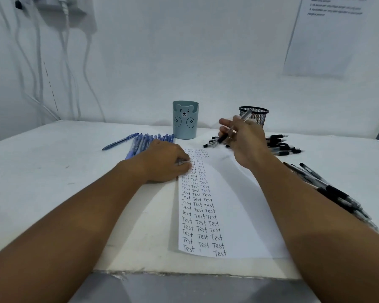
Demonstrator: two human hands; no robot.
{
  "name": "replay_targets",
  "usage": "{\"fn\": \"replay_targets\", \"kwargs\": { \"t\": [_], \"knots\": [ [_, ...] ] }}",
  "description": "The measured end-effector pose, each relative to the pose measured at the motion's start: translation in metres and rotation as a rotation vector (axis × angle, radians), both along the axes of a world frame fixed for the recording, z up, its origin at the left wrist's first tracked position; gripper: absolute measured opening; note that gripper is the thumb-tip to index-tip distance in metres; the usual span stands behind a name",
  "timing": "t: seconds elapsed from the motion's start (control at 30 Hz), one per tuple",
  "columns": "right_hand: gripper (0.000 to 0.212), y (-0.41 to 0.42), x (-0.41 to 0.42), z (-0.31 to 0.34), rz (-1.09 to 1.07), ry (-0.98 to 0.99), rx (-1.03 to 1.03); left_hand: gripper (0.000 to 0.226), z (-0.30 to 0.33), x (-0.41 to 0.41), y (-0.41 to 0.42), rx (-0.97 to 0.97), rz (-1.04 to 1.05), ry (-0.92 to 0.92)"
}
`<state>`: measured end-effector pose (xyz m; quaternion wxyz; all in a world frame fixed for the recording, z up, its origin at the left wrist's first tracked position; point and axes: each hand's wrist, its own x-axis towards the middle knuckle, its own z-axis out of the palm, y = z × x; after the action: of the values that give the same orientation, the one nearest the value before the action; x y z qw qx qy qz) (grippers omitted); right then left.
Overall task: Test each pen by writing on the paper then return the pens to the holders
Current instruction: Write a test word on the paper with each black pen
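Pen [234, 127] sits pinched in my right hand [247, 143], tilted toward upper right, mesh holder [255, 118] just behind; left hand [164, 162] presses paper [234, 193].

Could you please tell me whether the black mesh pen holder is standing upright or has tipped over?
Upright. The mesh holder stands on the table with its round rim on top, behind the right hand.
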<state>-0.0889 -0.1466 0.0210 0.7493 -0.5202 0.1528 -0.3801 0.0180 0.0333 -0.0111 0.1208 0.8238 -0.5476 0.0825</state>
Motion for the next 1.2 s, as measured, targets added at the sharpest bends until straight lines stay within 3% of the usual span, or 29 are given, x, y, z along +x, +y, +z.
{"fn": "replay_targets", "kwargs": {
  "t": [0.07, 0.13, 0.23, 0.37, 0.5, 0.73, 1.2],
  "knots": [
    [0.020, -0.001, 0.002, -0.005, -0.078, 0.175, -0.224, 0.058, 0.001, 0.000, 0.001, 0.007, 0.006, -0.003],
    [0.024, -0.001, 0.003, -0.007, -0.107, 0.233, -0.320, 0.059, 0.002, -0.002, 0.001, 0.008, 0.004, -0.007],
    [0.015, -0.001, 0.004, -0.011, -0.057, 0.244, -0.300, 0.059, 0.003, -0.004, 0.000, 0.010, -0.001, -0.011],
    [0.041, 0.000, 0.004, -0.021, 0.061, 0.283, -0.321, 0.058, 0.003, -0.004, 0.000, -0.001, 0.000, -0.013],
    [0.025, 0.001, 0.005, -0.026, 0.123, 0.316, -0.380, 0.056, 0.003, -0.005, 0.000, -0.010, -0.008, 0.002],
    [0.036, -0.003, 0.006, -0.028, 0.159, 0.309, -0.380, 0.035, 0.003, -0.006, 0.000, -0.020, -0.009, 0.003],
    [0.035, -0.001, 0.002, -0.031, 0.162, 0.306, -0.457, 0.033, 0.004, -0.007, 0.000, -0.032, -0.008, -0.012]
  ]
}}
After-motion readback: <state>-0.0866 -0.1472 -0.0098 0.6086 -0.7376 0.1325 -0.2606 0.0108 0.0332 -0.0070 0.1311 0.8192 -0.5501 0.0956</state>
